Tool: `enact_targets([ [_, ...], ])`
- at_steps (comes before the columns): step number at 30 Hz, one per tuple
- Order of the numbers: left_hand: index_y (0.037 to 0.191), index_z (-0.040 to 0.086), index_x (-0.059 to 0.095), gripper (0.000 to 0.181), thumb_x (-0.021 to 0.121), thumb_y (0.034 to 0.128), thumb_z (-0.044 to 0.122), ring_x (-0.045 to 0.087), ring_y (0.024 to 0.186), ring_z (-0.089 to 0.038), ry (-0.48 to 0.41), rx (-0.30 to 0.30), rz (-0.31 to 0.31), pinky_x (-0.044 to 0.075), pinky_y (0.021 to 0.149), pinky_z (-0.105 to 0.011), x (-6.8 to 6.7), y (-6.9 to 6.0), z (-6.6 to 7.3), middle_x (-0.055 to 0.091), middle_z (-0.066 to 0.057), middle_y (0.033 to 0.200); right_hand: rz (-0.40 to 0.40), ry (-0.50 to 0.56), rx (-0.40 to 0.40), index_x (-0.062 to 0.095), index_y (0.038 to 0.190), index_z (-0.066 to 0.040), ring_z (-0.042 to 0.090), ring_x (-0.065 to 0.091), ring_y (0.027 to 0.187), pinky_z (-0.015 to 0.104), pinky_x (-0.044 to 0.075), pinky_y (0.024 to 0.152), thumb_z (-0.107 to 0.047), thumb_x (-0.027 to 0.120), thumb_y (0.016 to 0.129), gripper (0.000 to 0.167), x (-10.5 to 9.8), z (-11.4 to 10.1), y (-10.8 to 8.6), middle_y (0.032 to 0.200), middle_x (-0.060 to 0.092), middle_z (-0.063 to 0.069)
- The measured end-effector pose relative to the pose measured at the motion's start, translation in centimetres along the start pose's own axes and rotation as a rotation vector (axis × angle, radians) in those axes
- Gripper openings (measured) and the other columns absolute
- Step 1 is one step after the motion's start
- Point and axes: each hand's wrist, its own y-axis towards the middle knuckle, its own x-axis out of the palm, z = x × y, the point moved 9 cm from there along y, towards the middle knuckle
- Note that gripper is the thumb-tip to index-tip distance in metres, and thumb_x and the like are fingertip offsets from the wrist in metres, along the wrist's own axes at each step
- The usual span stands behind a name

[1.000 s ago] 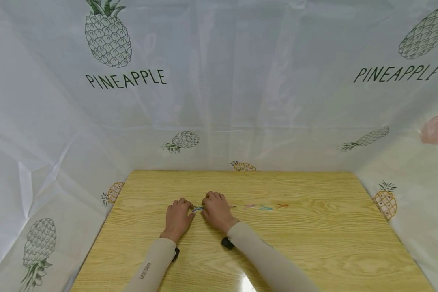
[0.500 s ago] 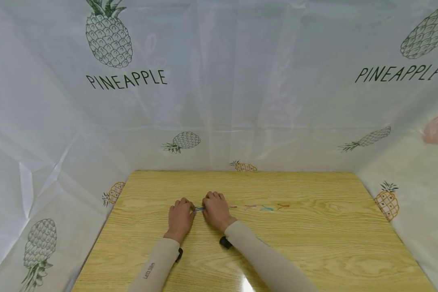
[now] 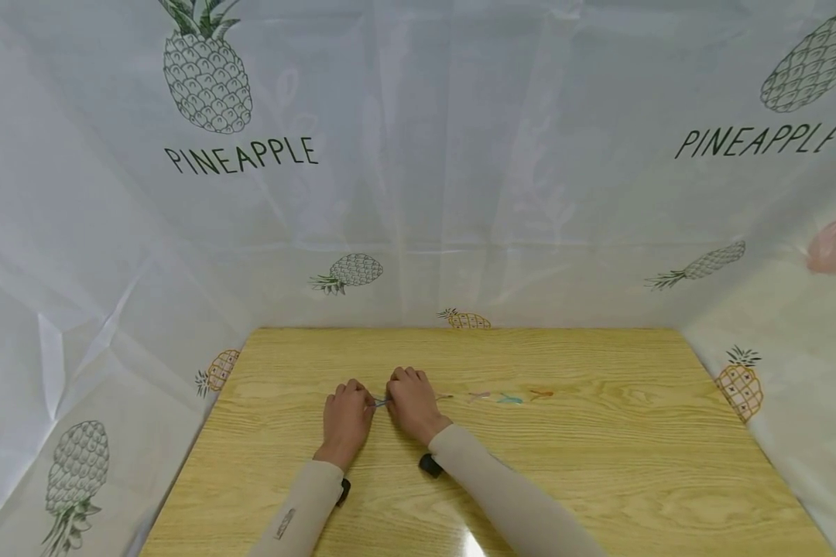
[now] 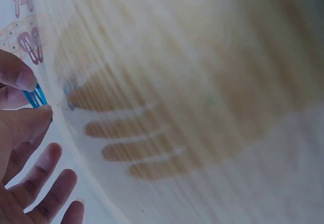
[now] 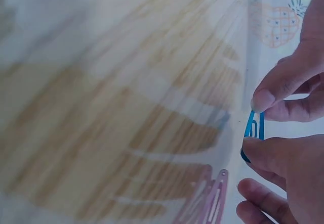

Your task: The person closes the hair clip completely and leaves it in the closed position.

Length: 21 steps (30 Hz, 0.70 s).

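Between my two hands is a blue snap hair clip (image 3: pixel 381 402), pinched at both ends just above the table. My left hand (image 3: pixel 346 418) grips one end with thumb and finger; its other fingers are spread in the left wrist view. At the opposite end, my right hand (image 3: pixel 414 402) pinches the clip with thumb and fingertip. In the right wrist view the blue clip (image 5: pixel 254 125) shows its narrow frame and inner tongue, with fingertips covering both ends. Close to the right hand lie pink snap clips (image 5: pixel 215 198), blurred.
To the right of my right hand, a row of small clips runs across the wooden table (image 3: pixel 599 464): a brownish one (image 3: pixel 446 396), a pink one (image 3: pixel 479 395), a teal one (image 3: pixel 509 398) and an orange one (image 3: pixel 540 394). A pineapple-print sheet (image 3: pixel 418 193) surrounds the table.
My left hand has shifted slightly to the right, closer to the right hand, still gripping the blue clip. The right hand has hardly moved, and the row of clips is unchanged.
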Motion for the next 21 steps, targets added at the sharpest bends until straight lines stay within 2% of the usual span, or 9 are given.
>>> enact_targets([
  [14, 0.082, 0.014, 0.077, 0.013, 0.088, 0.087, 0.012, 0.064, 0.091, -0.03, -0.051, 0.095, 0.136, 0.052, 0.082, -0.051, -1.4, -1.1, 0.5, 0.066, -0.004, 0.098, 0.074, -0.02, -0.026, 0.078, 0.09, -0.022, 0.018, 0.063, 0.108, 0.038, 0.051, 0.102, -0.027, 0.081, 0.096, 0.009, -2.8, -0.3, -1.6, 0.114, 0.067, -0.004],
  [21, 0.094, 0.012, 0.076, 0.02, 0.092, 0.0841, 0.018, 0.064, 0.092, -0.029, -0.114, 0.11, 0.166, 0.052, 0.086, -0.051, -2.0, -1.4, 0.8, 0.066, -0.004, 0.098, 0.122, -0.007, -0.051, 0.077, 0.087, -0.021, 0.017, 0.064, 0.106, 0.037, 0.052, 0.1, -0.025, 0.083, 0.095, 0.011, -4.2, -0.1, -2.9, 0.111, 0.067, -0.004],
])
